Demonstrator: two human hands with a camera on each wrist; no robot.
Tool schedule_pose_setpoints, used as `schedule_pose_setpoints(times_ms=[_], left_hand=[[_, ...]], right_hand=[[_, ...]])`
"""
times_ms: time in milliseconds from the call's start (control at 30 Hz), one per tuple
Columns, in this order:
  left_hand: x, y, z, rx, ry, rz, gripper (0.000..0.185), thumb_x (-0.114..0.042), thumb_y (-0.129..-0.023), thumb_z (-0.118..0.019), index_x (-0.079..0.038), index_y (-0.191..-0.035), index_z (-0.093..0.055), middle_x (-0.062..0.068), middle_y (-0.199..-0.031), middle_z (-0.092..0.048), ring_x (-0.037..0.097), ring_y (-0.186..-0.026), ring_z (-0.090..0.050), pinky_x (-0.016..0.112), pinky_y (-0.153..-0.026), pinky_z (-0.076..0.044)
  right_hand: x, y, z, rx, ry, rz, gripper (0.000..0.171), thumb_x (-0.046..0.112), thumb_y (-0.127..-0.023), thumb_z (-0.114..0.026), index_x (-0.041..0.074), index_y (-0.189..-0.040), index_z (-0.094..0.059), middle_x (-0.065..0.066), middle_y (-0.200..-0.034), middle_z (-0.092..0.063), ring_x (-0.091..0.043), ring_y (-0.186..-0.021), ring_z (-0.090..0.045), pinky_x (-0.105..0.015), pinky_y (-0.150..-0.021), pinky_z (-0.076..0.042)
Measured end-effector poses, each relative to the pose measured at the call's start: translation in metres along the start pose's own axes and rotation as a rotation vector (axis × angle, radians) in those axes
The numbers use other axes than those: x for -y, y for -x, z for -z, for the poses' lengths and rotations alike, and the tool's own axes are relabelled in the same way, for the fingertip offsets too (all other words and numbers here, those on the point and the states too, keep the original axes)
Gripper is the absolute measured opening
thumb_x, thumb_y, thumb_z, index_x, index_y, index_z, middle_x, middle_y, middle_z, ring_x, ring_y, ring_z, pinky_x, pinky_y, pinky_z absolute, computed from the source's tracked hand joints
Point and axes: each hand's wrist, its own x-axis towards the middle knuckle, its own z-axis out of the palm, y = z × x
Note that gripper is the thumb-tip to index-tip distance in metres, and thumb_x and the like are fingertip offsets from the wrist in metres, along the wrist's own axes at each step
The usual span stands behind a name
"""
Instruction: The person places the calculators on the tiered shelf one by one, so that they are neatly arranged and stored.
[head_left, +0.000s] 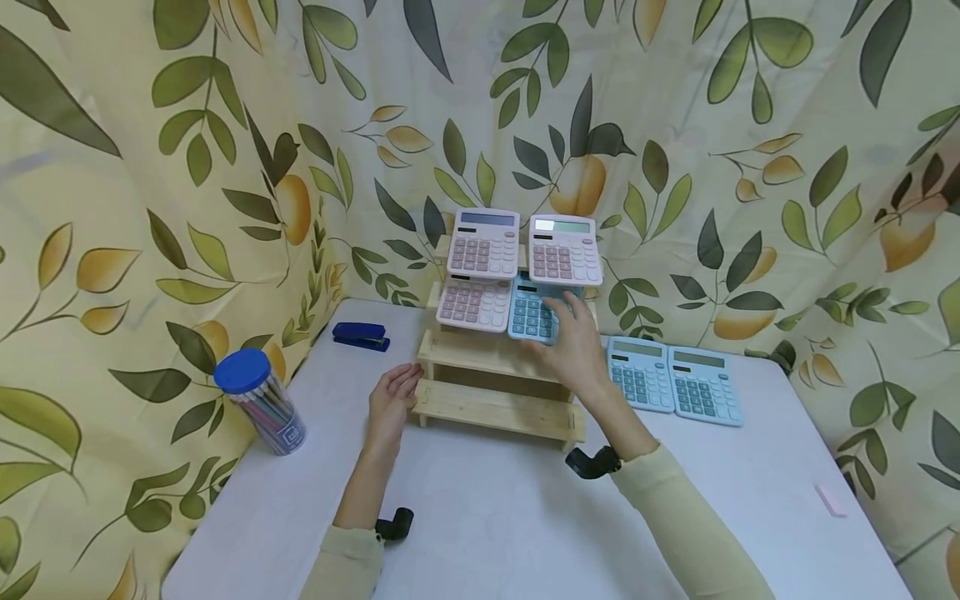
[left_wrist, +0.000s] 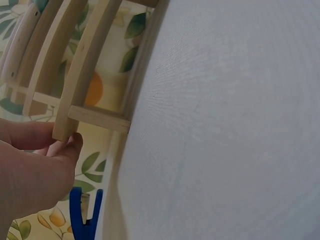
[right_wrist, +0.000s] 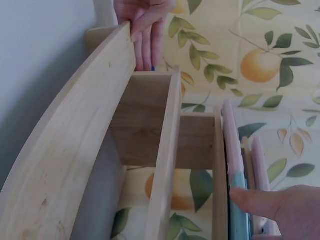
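Observation:
A tiered wooden rack (head_left: 487,406) stands on the table. My left hand (head_left: 393,398) pinches the left end of its lowest board (left_wrist: 75,85), thumb on one face and fingers on the other. My right hand (head_left: 573,346) holds a blue calculator (head_left: 528,312) on an upper tier, the thumb at its lower edge in the right wrist view; the palm and fingers cover its right part. Beside it on the same tier leans a pink calculator (head_left: 472,302). Above them are another pink calculator (head_left: 483,243) and a white-and-pink calculator (head_left: 564,250).
Right of the rack lie two light blue calculators (head_left: 640,373) side by side. A blue stapler (head_left: 362,335) is at the back left, near a blue-lidded jar of pens (head_left: 262,404). A small pink block (head_left: 830,500) lies far right. Patterned curtain (head_left: 660,125) surrounds the table.

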Motion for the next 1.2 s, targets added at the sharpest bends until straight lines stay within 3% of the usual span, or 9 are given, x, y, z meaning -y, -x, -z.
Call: schedule_pose_setpoints(times_ms=[433, 733, 1100, 1200], left_hand=[[-0.009, -0.005, -0.002, 0.004, -0.007, -0.004, 0.06, 0.028, -0.088, -0.041, 0.009, -0.146, -0.044, 0.027, -0.15, -0.051, 0.035, -0.143, -0.049, 0.036, -0.12, -0.039], [-0.007, -0.005, 0.001, 0.002, -0.012, -0.019, 0.06, 0.028, -0.088, -0.041, 0.01, -0.146, -0.043, 0.028, -0.151, -0.05, 0.037, -0.144, -0.048, 0.036, -0.119, -0.04], [-0.003, 0.002, 0.001, 0.001, -0.033, 0.041, 0.06, 0.025, -0.091, -0.042, 0.004, -0.147, -0.044, 0.023, -0.151, -0.052, 0.032, -0.144, -0.049, 0.035, -0.119, -0.04], [-0.002, 0.002, 0.0, 0.013, -0.026, 0.025, 0.061, 0.026, -0.09, -0.041, 0.007, -0.147, -0.043, 0.025, -0.152, -0.05, 0.034, -0.145, -0.047, 0.037, -0.12, -0.038]], right_hand=[[-0.004, 0.028, 0.022, -0.059, -0.03, 0.014, 0.064, 0.026, -0.086, -0.085, 0.002, -0.141, -0.06, -0.022, -0.164, -0.035, -0.049, -0.148, -0.035, -0.069, -0.115, -0.038], [-0.023, 0.045, 0.04, -0.144, -0.028, 0.11, 0.044, 0.018, -0.087, -0.084, 0.0, -0.125, -0.071, -0.024, -0.15, -0.053, -0.049, -0.137, -0.05, -0.067, -0.106, -0.047], [-0.069, 0.072, 0.053, -0.066, 0.058, -0.023, 0.037, 0.02, -0.092, -0.077, 0.0, -0.122, -0.073, -0.024, -0.138, -0.063, -0.048, -0.131, -0.056, -0.066, -0.101, -0.051], [-0.086, 0.077, 0.054, -0.035, 0.072, -0.072, 0.038, 0.022, -0.093, -0.076, -0.002, -0.123, -0.072, -0.025, -0.133, -0.065, -0.049, -0.127, -0.058, -0.067, -0.099, -0.051]])
